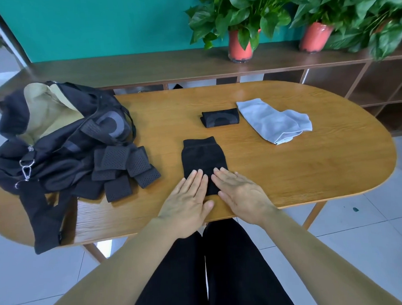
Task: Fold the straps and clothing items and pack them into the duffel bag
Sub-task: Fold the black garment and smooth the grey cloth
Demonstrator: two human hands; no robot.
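Left hand (pixel 188 199) flat and open, fingers straight and close together, pressing down on the near end of the black cloth (pixel 203 159). Right hand (pixel 241 194) just the same, flat and open, fingertips on the same cloth. Both hands side by side, almost touching.

Black cloth lying flat on the wooden table (pixel 311 166), near the front edge, about in the middle. Long way pointing straight away from the person. Thick band at the far end. Near end hidden under the hands, so no telling its shape there.

Further back, a small folded black piece (pixel 219 118), long way going left to right. Just beside it on the right, a light blue-grey cloth (pixel 272 121), folded, slanting toward the right and front. Touching or not, hard to tell.

On the left, a heap of black straps (pixel 124 169) with tiny holes, folded into short bits, right up against the duffel bag (pixel 56 140). Bag black, open at the top, tan inside. Nothing clear to make out in there. Left part of the bag over the table edge, with one long bag strap (pixel 41 217) hanging down past the table. Silver clip (pixel 27 170) on the bag's near left side.

Behind the table, a long brown shelf (pixel 145 67) with two red pots (pixel 240 47) of green plants. Plant tops cut off at the top.
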